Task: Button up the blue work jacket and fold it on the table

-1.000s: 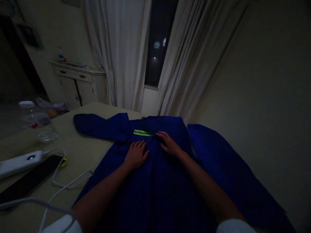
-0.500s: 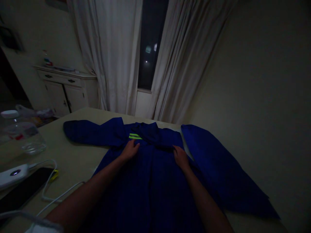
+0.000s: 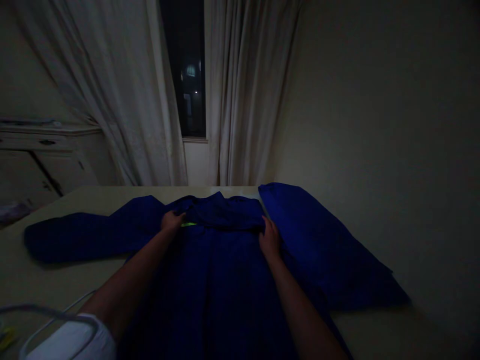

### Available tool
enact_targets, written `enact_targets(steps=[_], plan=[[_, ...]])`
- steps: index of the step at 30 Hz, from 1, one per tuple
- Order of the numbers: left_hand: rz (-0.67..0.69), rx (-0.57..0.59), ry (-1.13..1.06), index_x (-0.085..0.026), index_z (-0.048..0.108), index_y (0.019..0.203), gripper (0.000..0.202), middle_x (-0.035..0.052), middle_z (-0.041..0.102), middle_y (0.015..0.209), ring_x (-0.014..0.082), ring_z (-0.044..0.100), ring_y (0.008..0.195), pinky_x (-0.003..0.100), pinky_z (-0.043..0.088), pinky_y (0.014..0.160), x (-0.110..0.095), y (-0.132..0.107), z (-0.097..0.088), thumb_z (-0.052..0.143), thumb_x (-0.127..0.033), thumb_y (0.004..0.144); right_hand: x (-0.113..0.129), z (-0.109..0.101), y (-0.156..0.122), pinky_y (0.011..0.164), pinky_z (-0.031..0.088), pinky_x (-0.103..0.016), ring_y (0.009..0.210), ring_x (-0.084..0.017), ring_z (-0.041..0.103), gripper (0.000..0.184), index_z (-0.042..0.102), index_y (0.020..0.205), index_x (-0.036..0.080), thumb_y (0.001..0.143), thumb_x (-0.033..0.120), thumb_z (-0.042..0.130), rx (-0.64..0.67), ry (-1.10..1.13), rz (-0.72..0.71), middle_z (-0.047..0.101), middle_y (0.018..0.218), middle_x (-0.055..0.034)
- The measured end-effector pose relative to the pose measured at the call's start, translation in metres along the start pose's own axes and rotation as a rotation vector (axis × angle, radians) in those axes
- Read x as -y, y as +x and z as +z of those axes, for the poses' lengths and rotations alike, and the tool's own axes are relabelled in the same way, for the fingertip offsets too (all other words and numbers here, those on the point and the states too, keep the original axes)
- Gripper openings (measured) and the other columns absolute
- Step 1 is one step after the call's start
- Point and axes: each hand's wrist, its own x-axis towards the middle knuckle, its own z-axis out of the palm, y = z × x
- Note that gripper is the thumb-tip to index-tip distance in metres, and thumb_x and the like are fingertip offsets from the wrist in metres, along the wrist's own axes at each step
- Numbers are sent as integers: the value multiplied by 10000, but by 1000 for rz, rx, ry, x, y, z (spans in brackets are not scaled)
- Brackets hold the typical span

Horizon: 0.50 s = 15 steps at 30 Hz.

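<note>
A dark blue work jacket [image 3: 232, 280] lies spread out, front up, with one sleeve [image 3: 86, 232] stretched to the left and the other [image 3: 318, 240] angled down to the right. My left hand [image 3: 172, 220] has its fingers closed on the cloth at the left of the chest, beside a mostly covered lime-green strip [image 3: 188, 224]. My right hand [image 3: 270, 237] pinches the right end of a folded-over band of cloth [image 3: 232, 220] below the collar area. Dim light hides the fingertips and the cloth's finer edges.
The jacket rests on a pale table [image 3: 90, 197] that reaches toward curtains [image 3: 240, 100] and a dark window gap [image 3: 187, 70]. A white rounded object [image 3: 75, 340] with a cable is at lower left. A cabinet [image 3: 63, 160] stands beyond; a wall [image 3: 375, 125] is at right.
The view has turned right, so bottle and phone are gone from sight. My left hand has shifted outward to the jacket's left side. The folded band now covers most of the green strip.
</note>
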Motion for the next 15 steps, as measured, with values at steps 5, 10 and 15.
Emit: enact_targets(steps=[5,10,15], plan=[[69,-36,125,-179,771,1226,385,167,754,1263,346,687,1201,416,534,1009,12,7,-31,578,-377,958,-3,-7,5,1109,424,-407,1226,-293,587,718,605,1386,164,703,-1,461,-99,29,55,635,1287,-153],[153,63,181,-195,790,1174,328,125,776,1234,315,701,1182,380,522,1017,27,-2,-65,590,-352,966,1,-8,7,1071,435,-408,1187,-309,603,649,620,1341,153,707,51,525,-4,-12,82,660,1266,-159],[142,185,174,-169,764,1188,355,117,777,1238,249,730,1140,281,543,942,25,-11,-45,670,-394,930,7,-8,5,1021,441,-404,1175,-309,615,597,615,1334,189,743,109,587,56,-62,91,681,1317,-134]])
